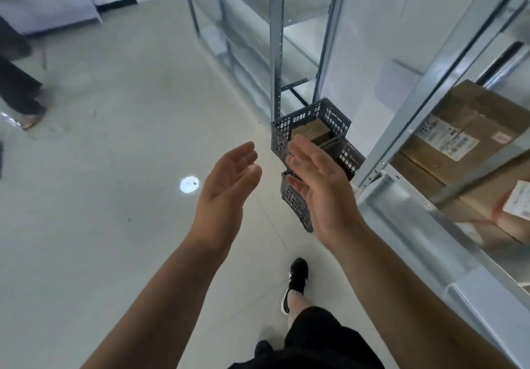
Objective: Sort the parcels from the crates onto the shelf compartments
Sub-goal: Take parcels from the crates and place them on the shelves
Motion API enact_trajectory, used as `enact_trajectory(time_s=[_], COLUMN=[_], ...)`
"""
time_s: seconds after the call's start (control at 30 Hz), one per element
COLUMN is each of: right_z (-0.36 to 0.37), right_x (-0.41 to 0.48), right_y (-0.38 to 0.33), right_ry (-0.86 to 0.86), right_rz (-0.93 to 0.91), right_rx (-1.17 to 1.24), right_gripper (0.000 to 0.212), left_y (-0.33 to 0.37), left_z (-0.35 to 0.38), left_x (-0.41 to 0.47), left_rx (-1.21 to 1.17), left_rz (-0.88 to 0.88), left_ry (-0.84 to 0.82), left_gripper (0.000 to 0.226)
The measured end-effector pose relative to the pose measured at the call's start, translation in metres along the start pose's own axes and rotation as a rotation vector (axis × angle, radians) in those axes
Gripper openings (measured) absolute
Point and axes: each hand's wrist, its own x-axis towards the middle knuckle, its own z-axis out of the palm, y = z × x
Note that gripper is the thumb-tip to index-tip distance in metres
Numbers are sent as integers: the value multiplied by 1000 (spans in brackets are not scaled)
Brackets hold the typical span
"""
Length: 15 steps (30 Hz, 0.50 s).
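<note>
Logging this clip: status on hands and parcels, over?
Both empty, open: left hand, right hand. One parcel in top crate. Cardboard boxes on shelf. Nothing blocking crate.

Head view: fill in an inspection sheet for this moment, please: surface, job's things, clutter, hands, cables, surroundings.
Surface: pale glossy floor, one bright light reflection.
Job's things: grey crates by the shelf upright, a brown parcel in one; labelled cardboard parcels on the metal shelf at right.
Clutter: nothing seen.
Hands: left hand and right hand open, empty, palms facing each other, raised in front of the crates.
Cables: nothing seen.
Surroundings: another person's legs far left; more shelving behind.
</note>
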Motion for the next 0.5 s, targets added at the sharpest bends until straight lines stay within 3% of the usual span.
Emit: enact_trajectory(time_s=[0.23, 0.5], right_z=[16, 30], right_x=[137, 265], right_y=[0, -16], right_ry=[-95, -113], right_rz=[105, 178], right_rx=[74, 94], right_gripper=[47, 37], left_y=[4, 29], left_z=[7, -6], left_x=[128, 262], left_rx=[83, 52], left_rz=[-27, -57], left_ry=[92, 200], left_gripper=[40, 29])
